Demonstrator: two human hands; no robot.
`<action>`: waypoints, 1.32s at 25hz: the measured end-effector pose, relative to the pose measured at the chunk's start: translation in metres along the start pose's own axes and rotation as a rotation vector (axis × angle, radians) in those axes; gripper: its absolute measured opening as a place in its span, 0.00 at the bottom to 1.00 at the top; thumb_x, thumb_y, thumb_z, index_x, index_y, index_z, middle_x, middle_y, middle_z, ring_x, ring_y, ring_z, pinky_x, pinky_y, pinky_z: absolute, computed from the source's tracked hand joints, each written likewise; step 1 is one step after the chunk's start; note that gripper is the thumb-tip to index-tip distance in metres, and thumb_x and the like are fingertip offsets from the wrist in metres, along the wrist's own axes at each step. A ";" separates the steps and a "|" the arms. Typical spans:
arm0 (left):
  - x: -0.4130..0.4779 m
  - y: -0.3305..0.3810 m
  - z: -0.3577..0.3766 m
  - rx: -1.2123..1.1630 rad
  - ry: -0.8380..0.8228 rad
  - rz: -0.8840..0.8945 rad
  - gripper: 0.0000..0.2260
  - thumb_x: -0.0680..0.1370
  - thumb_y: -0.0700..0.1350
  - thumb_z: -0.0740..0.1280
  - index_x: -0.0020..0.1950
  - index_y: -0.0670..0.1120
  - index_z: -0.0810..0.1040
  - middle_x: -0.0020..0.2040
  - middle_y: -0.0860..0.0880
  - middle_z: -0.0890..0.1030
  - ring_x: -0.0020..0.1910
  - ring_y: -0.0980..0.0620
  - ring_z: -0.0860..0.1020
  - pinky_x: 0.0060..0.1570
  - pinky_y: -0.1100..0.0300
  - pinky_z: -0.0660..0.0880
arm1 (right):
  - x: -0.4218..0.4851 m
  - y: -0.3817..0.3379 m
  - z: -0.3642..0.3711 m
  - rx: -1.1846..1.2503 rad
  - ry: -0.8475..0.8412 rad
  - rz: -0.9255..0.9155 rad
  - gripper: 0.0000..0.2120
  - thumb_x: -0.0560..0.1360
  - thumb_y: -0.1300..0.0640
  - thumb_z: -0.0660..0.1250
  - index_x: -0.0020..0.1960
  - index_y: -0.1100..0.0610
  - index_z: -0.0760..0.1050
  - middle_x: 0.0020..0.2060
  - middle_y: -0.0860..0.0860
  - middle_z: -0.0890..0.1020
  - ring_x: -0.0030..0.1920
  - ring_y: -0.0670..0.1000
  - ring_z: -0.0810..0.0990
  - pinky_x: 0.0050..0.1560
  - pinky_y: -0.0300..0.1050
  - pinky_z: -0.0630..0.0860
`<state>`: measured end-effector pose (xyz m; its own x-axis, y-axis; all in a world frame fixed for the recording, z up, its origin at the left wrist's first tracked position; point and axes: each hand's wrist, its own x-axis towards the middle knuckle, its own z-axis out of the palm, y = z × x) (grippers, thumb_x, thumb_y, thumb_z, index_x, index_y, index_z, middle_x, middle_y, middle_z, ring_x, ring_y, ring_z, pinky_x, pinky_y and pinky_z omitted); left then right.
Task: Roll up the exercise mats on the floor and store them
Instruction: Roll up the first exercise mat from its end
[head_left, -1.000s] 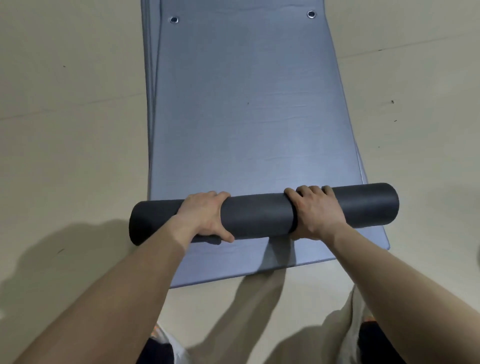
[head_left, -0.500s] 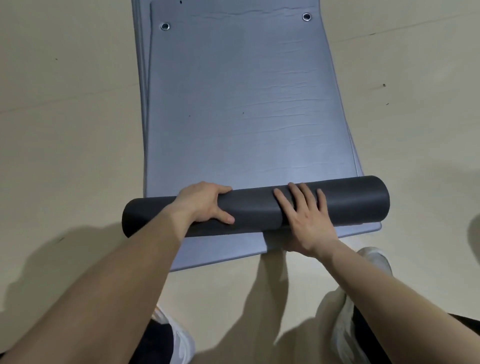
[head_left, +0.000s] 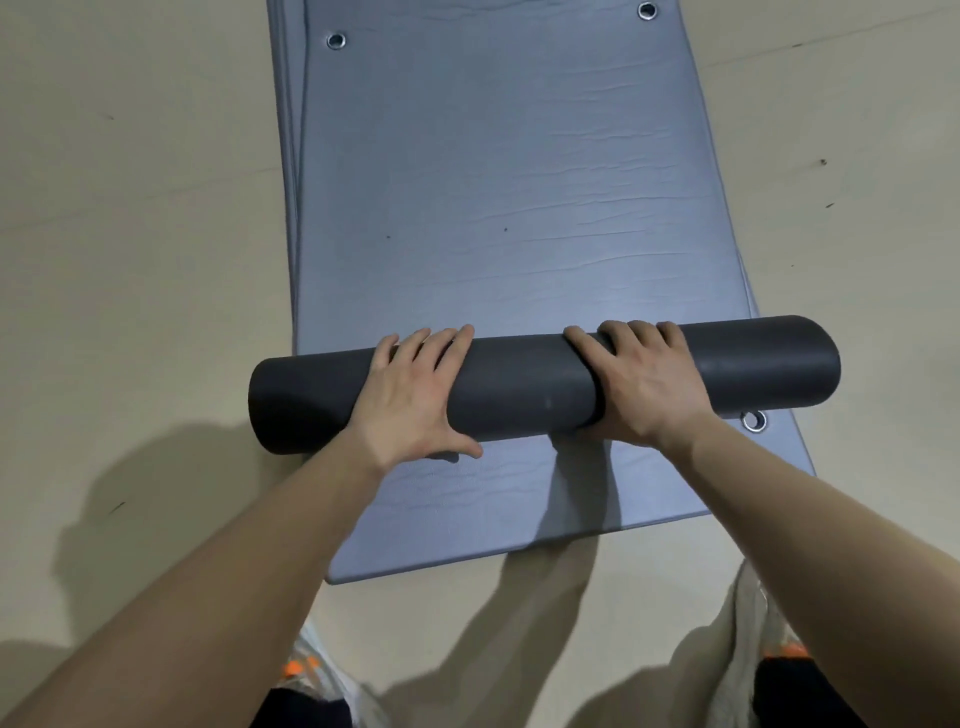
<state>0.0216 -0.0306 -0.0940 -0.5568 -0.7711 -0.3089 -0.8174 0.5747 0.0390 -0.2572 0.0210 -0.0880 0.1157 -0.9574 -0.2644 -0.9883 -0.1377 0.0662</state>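
A dark grey rolled-up mat (head_left: 524, 387) lies crosswise on a stack of blue-grey exercise mats (head_left: 498, 171) spread flat on the floor. My left hand (head_left: 410, 395) wraps over the roll left of its middle, fingers across the top and thumb on the near side. My right hand (head_left: 641, 384) wraps over it right of the middle, fingers bent over the far side, thumb hidden. On the near side of the roll, the mat underneath (head_left: 493, 514) lies bare, with a metal eyelet (head_left: 754, 420) beside my right wrist.
Beige floor (head_left: 135, 260) surrounds the mats on both sides. Two eyelets (head_left: 336, 40) mark the stack's far end. Edges of the lower mats show along the stack's left side. My shoes (head_left: 311, 670) stand just behind the near mat edge.
The roll has moved farther along the mat, away from me, and a wider strip of the mat underneath shows. Both hands have shifted to lie over the top of the roll.
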 end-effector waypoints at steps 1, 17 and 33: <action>0.005 0.001 -0.003 0.014 -0.010 -0.015 0.56 0.59 0.77 0.67 0.80 0.51 0.57 0.74 0.51 0.69 0.70 0.45 0.70 0.71 0.44 0.63 | 0.004 0.000 -0.006 0.003 -0.027 0.006 0.52 0.56 0.22 0.69 0.73 0.43 0.61 0.58 0.53 0.78 0.54 0.61 0.77 0.60 0.58 0.70; -0.097 0.079 0.003 -0.078 -0.056 -0.331 0.49 0.72 0.71 0.66 0.82 0.53 0.47 0.83 0.44 0.49 0.81 0.40 0.49 0.76 0.40 0.48 | -0.053 -0.024 -0.016 0.162 -0.307 0.107 0.69 0.58 0.22 0.74 0.82 0.46 0.36 0.83 0.56 0.46 0.82 0.61 0.41 0.78 0.69 0.40; -0.020 0.015 -0.046 -0.349 -0.494 -0.234 0.47 0.55 0.75 0.74 0.71 0.60 0.69 0.59 0.57 0.80 0.57 0.49 0.78 0.53 0.52 0.75 | -0.037 -0.018 -0.034 0.058 -0.308 -0.016 0.44 0.56 0.29 0.74 0.69 0.41 0.65 0.54 0.48 0.79 0.53 0.56 0.79 0.57 0.55 0.74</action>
<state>0.0139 -0.0189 -0.0433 -0.2929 -0.6004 -0.7442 -0.9551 0.2195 0.1988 -0.2407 0.0498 -0.0470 0.1045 -0.8322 -0.5445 -0.9916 -0.1291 0.0070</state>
